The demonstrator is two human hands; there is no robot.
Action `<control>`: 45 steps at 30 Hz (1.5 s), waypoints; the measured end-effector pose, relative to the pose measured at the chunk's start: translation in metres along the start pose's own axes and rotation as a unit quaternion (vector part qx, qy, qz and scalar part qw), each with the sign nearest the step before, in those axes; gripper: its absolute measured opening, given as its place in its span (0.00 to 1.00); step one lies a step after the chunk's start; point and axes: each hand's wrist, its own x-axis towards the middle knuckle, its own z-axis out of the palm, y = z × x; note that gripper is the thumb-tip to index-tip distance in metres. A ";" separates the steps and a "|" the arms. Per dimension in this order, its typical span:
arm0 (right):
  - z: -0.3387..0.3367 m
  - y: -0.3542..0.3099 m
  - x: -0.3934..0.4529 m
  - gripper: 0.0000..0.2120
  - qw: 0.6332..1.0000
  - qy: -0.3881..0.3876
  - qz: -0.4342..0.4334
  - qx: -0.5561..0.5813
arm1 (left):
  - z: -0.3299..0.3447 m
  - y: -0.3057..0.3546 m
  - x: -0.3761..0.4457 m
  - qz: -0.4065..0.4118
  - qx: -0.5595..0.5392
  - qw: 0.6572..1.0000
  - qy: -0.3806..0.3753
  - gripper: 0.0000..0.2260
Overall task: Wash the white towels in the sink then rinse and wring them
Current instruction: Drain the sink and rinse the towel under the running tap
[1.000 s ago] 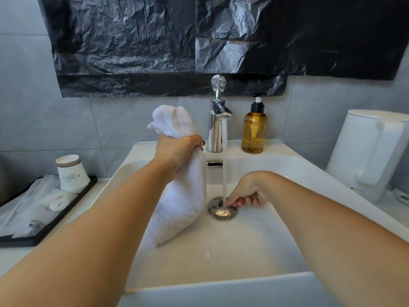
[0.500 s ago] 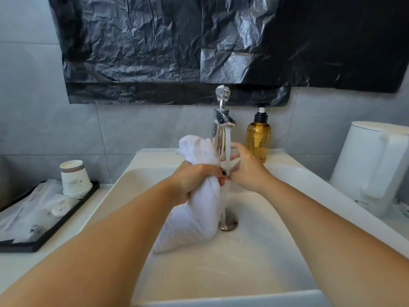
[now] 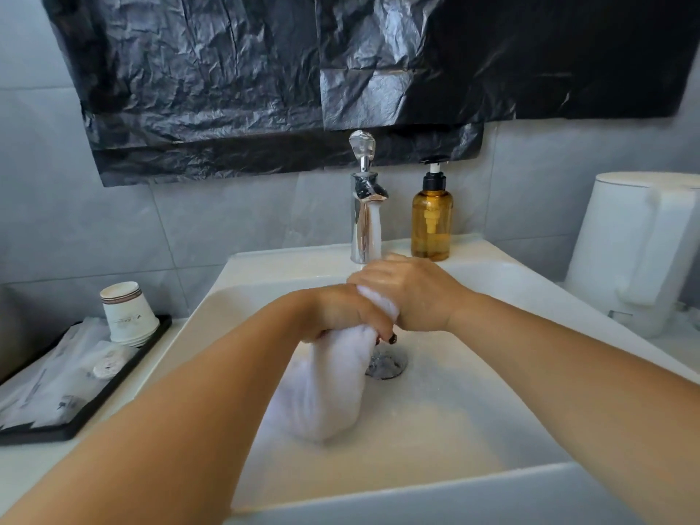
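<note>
Over sink [image 3: 492, 441], both hands gripping towel [image 3: 325, 388]

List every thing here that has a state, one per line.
White towel: bunched, gripped by both hands, lower end in the sink.
Left hand: grips the towel.
Right hand: grips the towel's top.
Chrome tap: running.
White sink: wet.
Amber pump bottle: upright, partly full.
Paper cups: stacked, upside down.

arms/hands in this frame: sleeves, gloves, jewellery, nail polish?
Both forearms are bare to the frame edge, with no sleeves in view. The left hand and right hand wear no gloves, and no rings, watch or bracelets show. One nail on the left hand's fingers has dark polish; the other nails are hidden.
</note>
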 end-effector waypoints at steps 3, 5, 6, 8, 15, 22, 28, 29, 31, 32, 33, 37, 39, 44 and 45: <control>-0.020 -0.005 0.004 0.16 0.989 -0.081 0.113 -0.042 | 0.009 0.005 0.016 0.035 0.087 0.985 0.142 0.14; -0.028 -0.010 0.009 0.16 0.971 -0.154 0.167 -0.072 | 0.014 0.009 0.021 0.052 0.192 0.956 0.214 0.15; -0.030 -0.011 0.012 0.15 0.962 -0.186 0.184 -0.082 | 0.016 0.011 0.022 0.059 0.252 0.937 0.235 0.13; -0.031 -0.015 0.016 0.14 0.950 -0.215 0.206 -0.092 | 0.018 0.012 0.023 0.081 0.350 0.899 0.251 0.10; -0.037 -0.009 0.015 0.09 0.904 -0.329 0.267 0.053 | 0.024 0.009 0.017 0.124 0.406 0.856 0.293 0.11; -0.051 0.017 -0.005 0.17 0.826 -0.263 0.412 0.282 | 0.022 0.011 0.012 0.162 0.287 0.892 0.309 0.24; -0.057 0.023 -0.024 0.19 0.694 -0.073 0.531 0.480 | 0.024 0.001 0.014 0.167 0.105 0.962 0.192 0.24; -0.058 0.023 -0.024 0.15 0.670 -0.040 0.532 0.517 | 0.022 0.001 0.012 0.162 0.061 0.968 0.184 0.23; -0.058 0.021 -0.022 0.09 0.631 0.008 0.526 0.570 | 0.017 0.001 0.011 0.139 0.010 0.975 0.173 0.26; -0.058 0.021 -0.022 0.09 0.622 0.022 0.526 0.579 | 0.014 0.000 0.011 0.127 0.000 0.978 0.168 0.29; -0.059 0.021 -0.023 0.09 0.617 0.031 0.527 0.584 | 0.011 -0.002 0.012 0.108 -0.003 0.981 0.164 0.32; -0.059 0.024 -0.027 0.07 0.621 0.012 0.542 0.566 | 0.001 -0.012 0.007 0.089 -0.056 0.974 0.200 0.27; -0.059 0.025 -0.027 0.09 0.665 -0.062 0.555 0.496 | -0.003 -0.012 0.004 0.109 -0.094 0.956 0.256 0.21; -0.039 0.015 -0.014 0.45 0.798 -0.279 0.450 0.288 | -0.001 -0.003 -0.002 0.111 -0.069 0.963 0.236 0.27; -0.033 0.009 -0.010 0.52 0.824 -0.243 0.405 0.314 | 0.000 -0.002 -0.002 0.116 -0.044 0.966 0.226 0.27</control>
